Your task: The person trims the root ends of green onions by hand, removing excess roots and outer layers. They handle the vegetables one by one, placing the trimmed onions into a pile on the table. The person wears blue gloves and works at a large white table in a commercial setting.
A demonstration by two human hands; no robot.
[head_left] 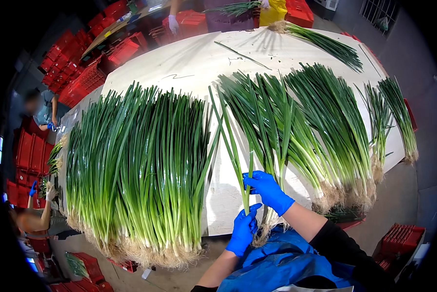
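My left hand (pixel 243 230), in a blue glove, grips a long green onion (pixel 246 200) low on its pale stalk. Just above it, my right hand (pixel 269 192), also gloved in blue, pinches the same plant where the leaves spread. The leaves fan upward over the white table (pixel 222 197). Behind my right hand lie a few more green onions (pixel 278 160), partly covered by the hand and wrist. Roots (pixel 263 233) show at the table's near edge; which stalks they belong to I cannot tell. A blue apron (pixel 277 259) covers my front.
A wide row of green onions (pixel 141 164) lies to the left, roots overhanging the edge. More bunches (pixel 331 131) lie to the right, another bunch (pixel 320 42) at the far side. Red crates (pixel 76 84) stand around. Co-workers stand at the far side (pixel 229 16) and left (pixel 39 219).
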